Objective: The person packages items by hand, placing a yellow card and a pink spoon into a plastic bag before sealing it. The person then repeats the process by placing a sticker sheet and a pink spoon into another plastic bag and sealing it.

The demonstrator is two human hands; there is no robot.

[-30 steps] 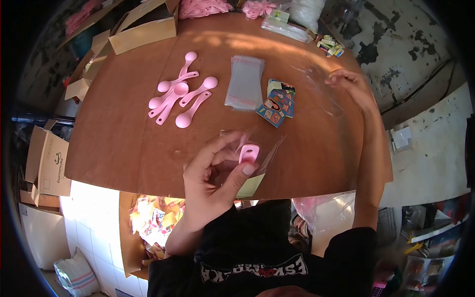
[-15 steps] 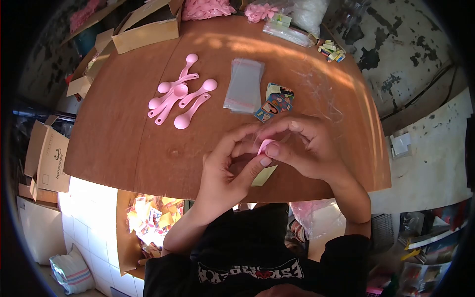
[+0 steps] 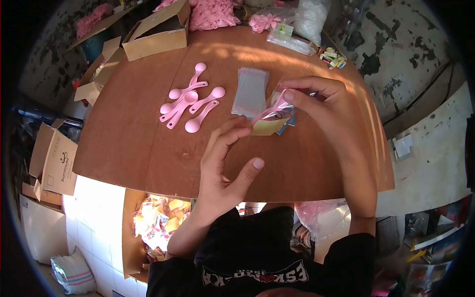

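My right hand pinches the upper end of a clear plastic bag between thumb and fingers. A pink measuring spoon and a pale yellow card show inside the bag, which is held slanted above the table. My left hand is open, thumb spread away from the fingers, with its fingertips right at the bag's lower left end. Behind the bag, blue printed cards are mostly hidden. A stack of flat clear bags lies just beyond. Several pink measuring spoons lie in a loose group to the left.
Along the brown table's far edge stand a cardboard box, a heap of pink items and clear plastic packs. Small yellow-and-white pieces sit at the far right. Below the near edge is a box of printed cards.
The bag with the pink spoon has moved up and away from me in my right hand. My left hand has opened and let go. The view has shifted slightly.
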